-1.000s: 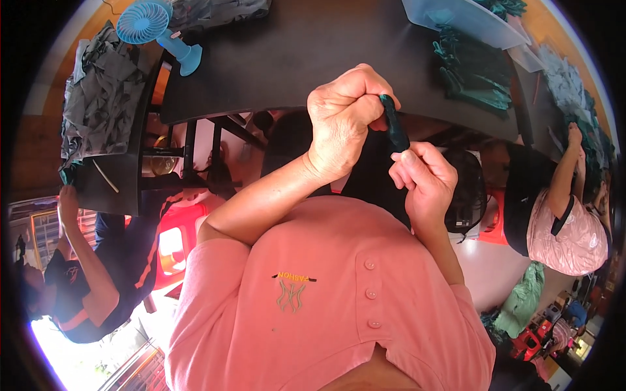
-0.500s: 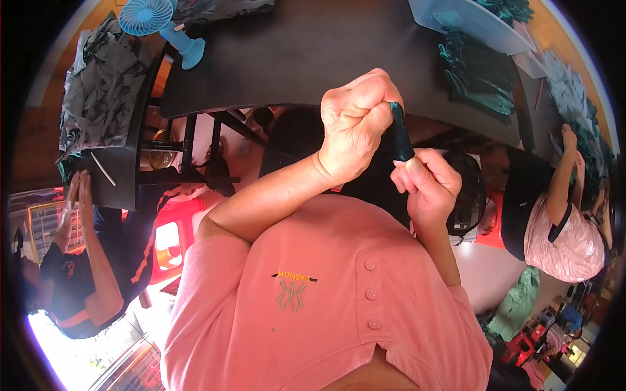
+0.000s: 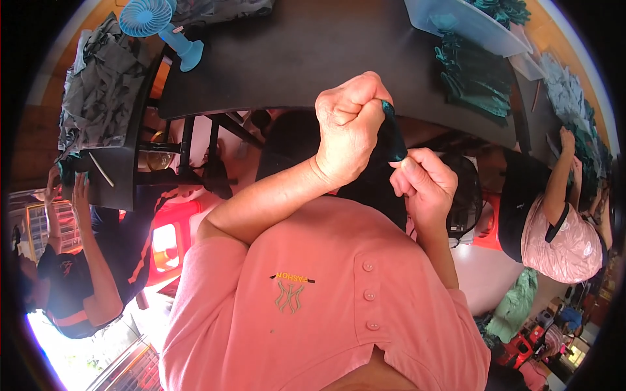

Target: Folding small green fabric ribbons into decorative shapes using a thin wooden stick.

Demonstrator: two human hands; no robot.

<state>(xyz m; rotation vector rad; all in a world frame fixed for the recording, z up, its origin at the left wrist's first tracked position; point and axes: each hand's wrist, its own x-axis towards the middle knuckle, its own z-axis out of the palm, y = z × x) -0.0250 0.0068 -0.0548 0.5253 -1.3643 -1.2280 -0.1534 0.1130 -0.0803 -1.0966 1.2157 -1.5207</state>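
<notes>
A small strip of dark green, velvety fabric (image 3: 392, 138) is stretched slantwise between my two hands, in front of my chest. My left hand (image 3: 351, 124) is closed in a fist on its upper end, just off the near edge of the black table (image 3: 293, 72). Lower and to the right, my right hand (image 3: 425, 184) pinches the bottom end between thumb and forefinger. Both ends of the fabric are hidden inside the fingers.
A blue fan (image 3: 189, 55) stands at the table's far left. At the far right are a pile of dark green fabric pieces (image 3: 476, 81) and a clear bin (image 3: 450, 29). Co-workers sit at either side; grey cloth (image 3: 101, 91) is heaped at left.
My left fist has shifted slightly left and the fabric with it, now a little slacker and more bowed. The left co-worker's hands have moved apart near the green cloth.
</notes>
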